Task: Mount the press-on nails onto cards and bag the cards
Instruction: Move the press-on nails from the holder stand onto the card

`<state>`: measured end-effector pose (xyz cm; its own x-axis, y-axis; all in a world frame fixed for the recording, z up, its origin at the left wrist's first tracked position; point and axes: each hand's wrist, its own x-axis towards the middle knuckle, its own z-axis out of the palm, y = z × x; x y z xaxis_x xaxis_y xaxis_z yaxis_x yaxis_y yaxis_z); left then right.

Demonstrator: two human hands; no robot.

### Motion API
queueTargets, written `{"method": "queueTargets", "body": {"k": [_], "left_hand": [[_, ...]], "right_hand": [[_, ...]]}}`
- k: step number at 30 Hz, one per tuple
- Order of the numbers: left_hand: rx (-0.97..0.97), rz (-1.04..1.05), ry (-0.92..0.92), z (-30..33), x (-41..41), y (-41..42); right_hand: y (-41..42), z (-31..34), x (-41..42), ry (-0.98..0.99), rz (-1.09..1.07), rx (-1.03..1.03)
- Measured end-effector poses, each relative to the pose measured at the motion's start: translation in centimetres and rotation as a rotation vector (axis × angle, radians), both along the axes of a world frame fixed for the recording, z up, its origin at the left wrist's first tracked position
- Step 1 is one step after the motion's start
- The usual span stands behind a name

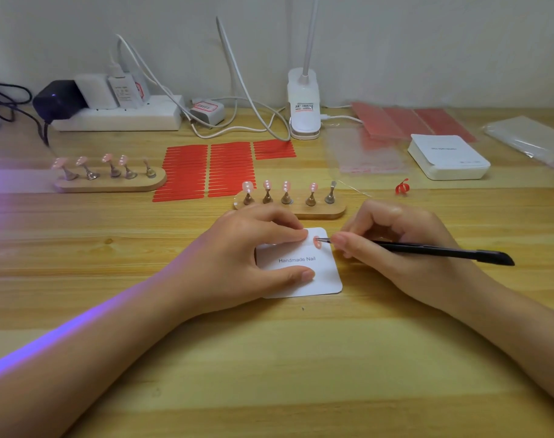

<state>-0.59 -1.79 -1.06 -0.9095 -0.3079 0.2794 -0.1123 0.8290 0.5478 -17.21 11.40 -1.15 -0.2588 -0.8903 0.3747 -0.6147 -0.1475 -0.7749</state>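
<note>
Press-on nail [316, 242] sits at the card's [304, 279] top right corner, left hand [253, 248] pressing the card flat, right hand [392, 245] pinching tweezers [427, 249] on it; mounting underway, next needs careful release.

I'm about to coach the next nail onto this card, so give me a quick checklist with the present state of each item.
1. Card pinned flat by left hand: ok.
2. Tweezers gripped in right hand: ok.
3. Nail at the tweezers' tip lies on the card: ok; stuck down: cannot tell.
4. Near stand has nails left: ok, four; its rightmost post is bare.
5. Far stand full: ok.
6. Bag ready behind: ok.
</note>
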Motion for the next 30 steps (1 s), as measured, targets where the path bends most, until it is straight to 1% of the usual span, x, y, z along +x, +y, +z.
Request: {"method": "queueTargets", "body": {"k": [3, 8, 14, 24, 30], "left_hand": [[-0.002, -0.002, 0.0, 0.0, 0.0, 0.02], [0.004, 0.003, 0.0, -0.01, 0.0, 0.0], [-0.001, -0.01, -0.001, -0.07, 0.08, -0.07], [-0.018, -0.013, -0.009, -0.1, 0.02, -0.11], [-0.01, -0.014, 0.012, -0.26, 0.05, -0.16]], "right_hand": [[-0.07, -0.03, 0.02, 0.055, -0.002, -0.021], [-0.02, 0.07, 0.06, 0.058, -0.008, -0.022], [0.02, 0.22, 0.09, 0.105, 0.001, -0.02], [0.08, 0.04, -0.14, 0.0, -0.013, -0.003], [-0.01, 0.13, 0.16, 0.066, 0.032, -0.015]]}}
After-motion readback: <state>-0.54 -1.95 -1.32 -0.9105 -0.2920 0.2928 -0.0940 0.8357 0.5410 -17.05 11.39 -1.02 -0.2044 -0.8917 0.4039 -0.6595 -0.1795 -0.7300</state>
